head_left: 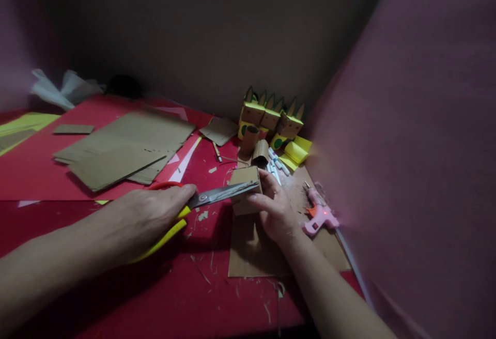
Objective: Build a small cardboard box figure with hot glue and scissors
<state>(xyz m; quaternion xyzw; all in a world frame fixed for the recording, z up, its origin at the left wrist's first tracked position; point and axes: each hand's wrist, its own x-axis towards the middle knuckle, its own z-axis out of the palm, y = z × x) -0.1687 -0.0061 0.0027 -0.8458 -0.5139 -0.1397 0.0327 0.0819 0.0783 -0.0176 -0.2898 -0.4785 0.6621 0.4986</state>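
Note:
My left hand (155, 215) is wrapped round the handles of a pair of scissors (217, 194) with red and yellow grips. The blades point right and lie across the top of a small cardboard box (244, 202). My right hand (275, 204) grips that box at its right side, thumb on the near face and fingers behind. Beneath the box is a brown cardboard sheet (256, 256) on the red table surface (186, 297).
A pink glue gun (321, 215) lies to the right. Cardboard tubes (261, 152), markers (278, 162), yellow paper (296, 152) and decorated box figures (271, 117) stand or lie behind. Stacked cardboard sheets (132, 137) are at the left, a pencil (216, 151) in the middle, scraps around.

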